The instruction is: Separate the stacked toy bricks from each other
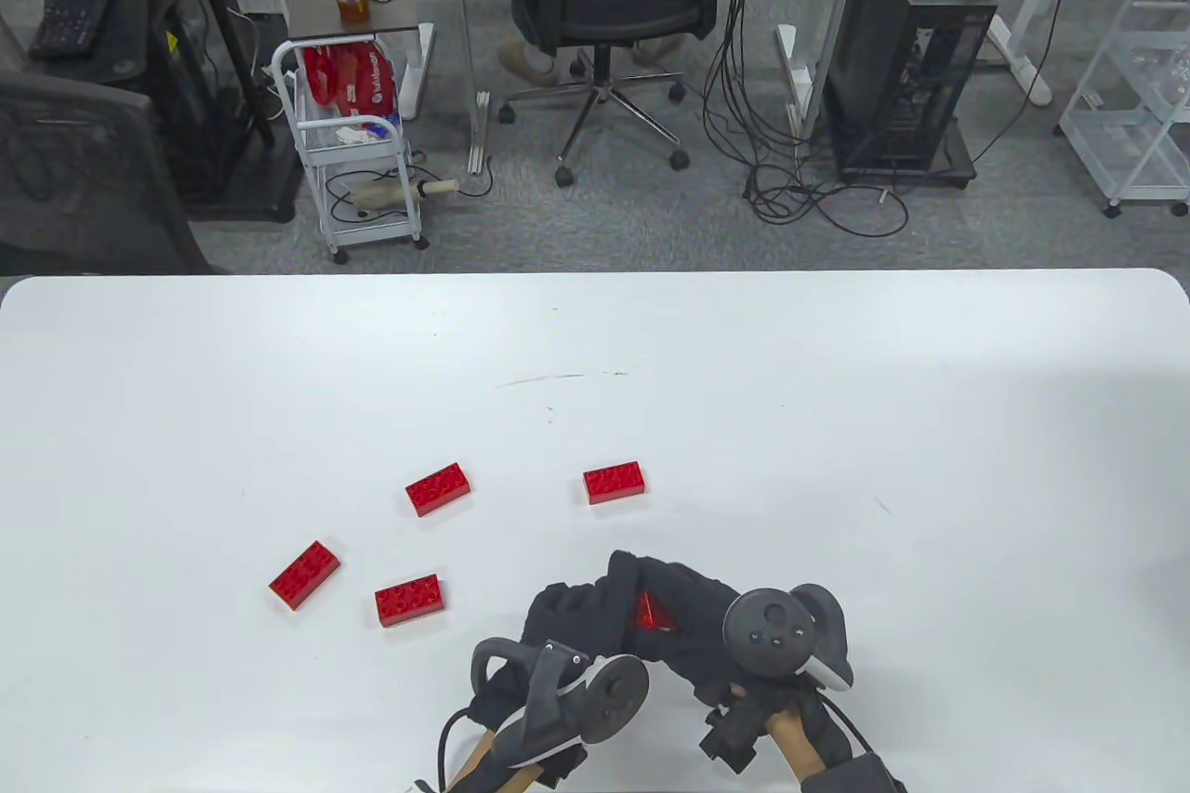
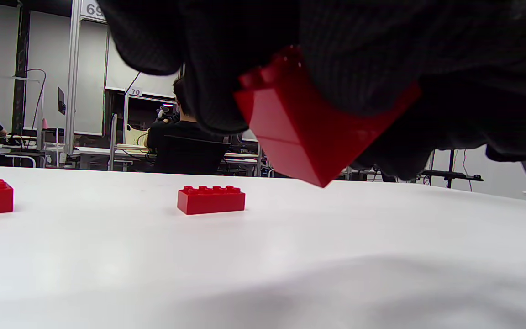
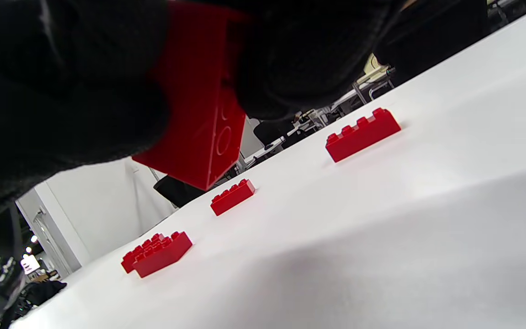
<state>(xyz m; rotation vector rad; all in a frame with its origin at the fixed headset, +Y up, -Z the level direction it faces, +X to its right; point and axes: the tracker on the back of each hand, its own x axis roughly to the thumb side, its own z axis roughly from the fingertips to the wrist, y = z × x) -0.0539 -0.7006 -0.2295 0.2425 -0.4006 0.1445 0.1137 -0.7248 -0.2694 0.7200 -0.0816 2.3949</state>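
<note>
I count four loose bricks [image 1: 437, 489] lying apart on the table [image 1: 837, 421], so most looks done. My left hand [image 1: 567, 621] and right hand [image 1: 707, 635] both grip the remaining stack [image 1: 651, 614], raised and not yet split, I judge.

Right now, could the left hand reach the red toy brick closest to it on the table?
Probably yes. The red plastic brick lies alone on the white table, with nothing between it and the left hand. But that hand's fingers already grip the red brick stack together with the right hand.

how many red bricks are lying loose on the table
4: far-left brick, near-left brick, upper-left brick, middle brick. A stack is gripped between left hand and right hand; its count is hidden.
</note>
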